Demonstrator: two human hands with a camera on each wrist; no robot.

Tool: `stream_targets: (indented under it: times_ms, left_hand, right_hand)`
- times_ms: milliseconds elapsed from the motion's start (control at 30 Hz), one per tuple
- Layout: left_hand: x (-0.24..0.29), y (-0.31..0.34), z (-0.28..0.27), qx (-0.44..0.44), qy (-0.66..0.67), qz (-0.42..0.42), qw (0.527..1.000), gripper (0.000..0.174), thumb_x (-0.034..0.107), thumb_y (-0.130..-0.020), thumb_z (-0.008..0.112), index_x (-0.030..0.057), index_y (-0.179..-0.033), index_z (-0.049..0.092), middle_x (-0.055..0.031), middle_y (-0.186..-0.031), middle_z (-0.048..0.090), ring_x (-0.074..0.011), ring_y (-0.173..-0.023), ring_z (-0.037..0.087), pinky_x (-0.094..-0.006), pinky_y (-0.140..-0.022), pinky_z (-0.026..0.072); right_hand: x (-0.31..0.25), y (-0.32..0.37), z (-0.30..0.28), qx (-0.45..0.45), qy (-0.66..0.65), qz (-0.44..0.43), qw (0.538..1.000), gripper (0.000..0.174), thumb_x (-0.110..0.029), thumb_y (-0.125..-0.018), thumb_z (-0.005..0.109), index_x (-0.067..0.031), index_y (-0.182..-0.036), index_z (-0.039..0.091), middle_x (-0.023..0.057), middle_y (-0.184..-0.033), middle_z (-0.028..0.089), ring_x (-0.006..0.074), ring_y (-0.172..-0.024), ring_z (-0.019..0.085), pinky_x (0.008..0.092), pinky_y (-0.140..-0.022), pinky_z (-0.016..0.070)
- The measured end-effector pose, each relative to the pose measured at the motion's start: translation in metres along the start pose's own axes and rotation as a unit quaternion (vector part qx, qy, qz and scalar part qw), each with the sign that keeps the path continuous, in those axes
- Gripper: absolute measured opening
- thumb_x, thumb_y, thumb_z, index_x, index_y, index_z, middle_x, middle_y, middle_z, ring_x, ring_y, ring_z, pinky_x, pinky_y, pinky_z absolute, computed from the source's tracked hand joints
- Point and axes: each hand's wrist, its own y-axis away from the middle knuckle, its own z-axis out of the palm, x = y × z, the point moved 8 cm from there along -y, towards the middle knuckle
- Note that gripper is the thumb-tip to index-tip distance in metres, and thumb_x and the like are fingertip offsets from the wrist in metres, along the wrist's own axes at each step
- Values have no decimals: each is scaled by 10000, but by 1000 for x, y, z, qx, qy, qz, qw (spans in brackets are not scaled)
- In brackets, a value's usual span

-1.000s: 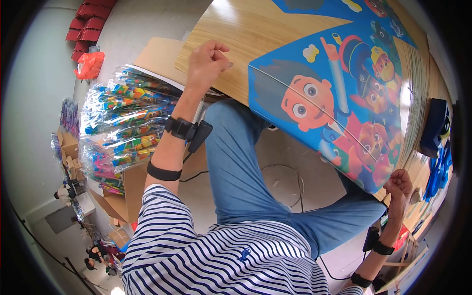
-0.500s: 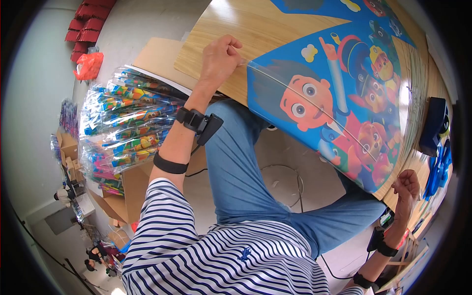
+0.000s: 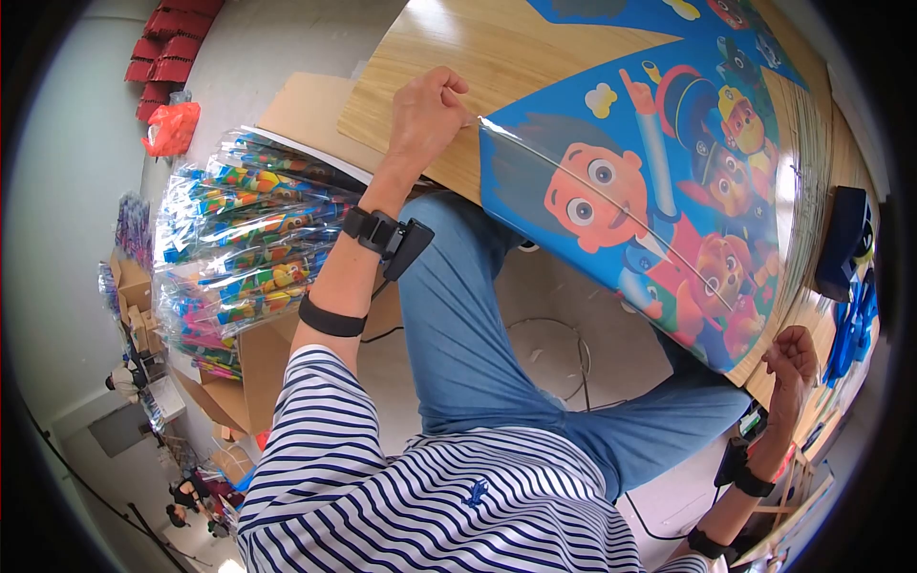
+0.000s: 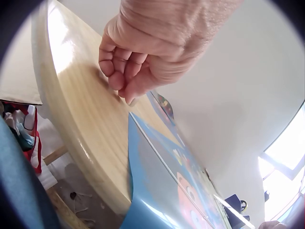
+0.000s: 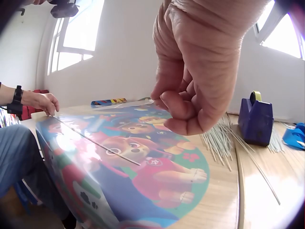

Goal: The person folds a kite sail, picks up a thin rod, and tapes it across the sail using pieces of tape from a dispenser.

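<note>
A blue cartoon-printed sheet (image 3: pixel 611 201) lies on the wooden table (image 3: pixel 458 57), overhanging its near edge. Across the print runs a thin rod (image 3: pixel 611 203), also seen in the left wrist view (image 4: pixel 159 155). My left hand (image 3: pixel 425 115) is at the rod's upper left end, thumb and fingers drawn together (image 4: pixel 150 52); whether something thin is pinched there I cannot tell. Beyond the sheet's lower right corner, my right hand (image 3: pixel 793 372) hovers with curled fingers (image 5: pixel 200 71) and nothing visible in them.
Thin sticks (image 5: pixel 219 143) and a dark blue tape dispenser (image 5: pixel 256 119) sit on the table's right side. Plastic-wrapped colourful items (image 3: pixel 258 229) are piled in a box at the left. A red bag (image 3: pixel 174 129) lies farther back. Another printed sheet (image 3: pixel 621 11) is at the far edge.
My left hand has moved right, to the rod's upper end. My right hand has left the sheet's lower right corner, shifting slightly right. Both hands barely move in the last half second.
</note>
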Motion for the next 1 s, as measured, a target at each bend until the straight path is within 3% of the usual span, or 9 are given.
stream_targets:
  times_ms: [433, 667, 767, 1000]
  left_hand:
    - [-1, 0, 0, 20, -40, 8, 999, 275, 30, -691, 759, 18, -955, 687, -63, -705, 698, -153, -687, 674, -293, -667, 530]
    - [-9, -9, 5, 8, -82, 29, 996, 306, 29, -689, 763, 34, -988, 701, -38, -708, 687, -131, -666, 656, -284, -636, 529]
    - [-9, -6, 5, -7, -48, -17, 999, 302, 21, -685, 754, 57, -980, 702, -56, -708, 688, -175, -689, 674, -310, -671, 542]
    - [-17, -11, 8, -29, -30, -8, 999, 313, -3, -705, 750, 26, -1011, 690, -34, -716, 676, -128, -657, 638, -285, -621, 519]
  right_hand:
    - [-5, 2, 0, 4, 10, -8, 1000, 157, -24, -820, 645, -34, -973, 609, -20, -776, 573, 44, -685, 510, 205, -610, 351]
    - [-13, 7, 1, -1, 53, 3, 999, 137, -40, -817, 642, 1, -947, 632, 14, -770, 594, 93, -698, 561, 241, -626, 419]
    - [-7, 4, 3, -24, 24, 7, 999, 104, -46, -834, 651, 6, -922, 639, 10, -743, 590, 89, -695, 571, 236, -640, 441]
    - [3, 4, 6, -15, 5, 44, 999, 65, -56, -855, 686, -34, -912, 666, -17, -771, 596, 68, -717, 568, 227, -659, 467]
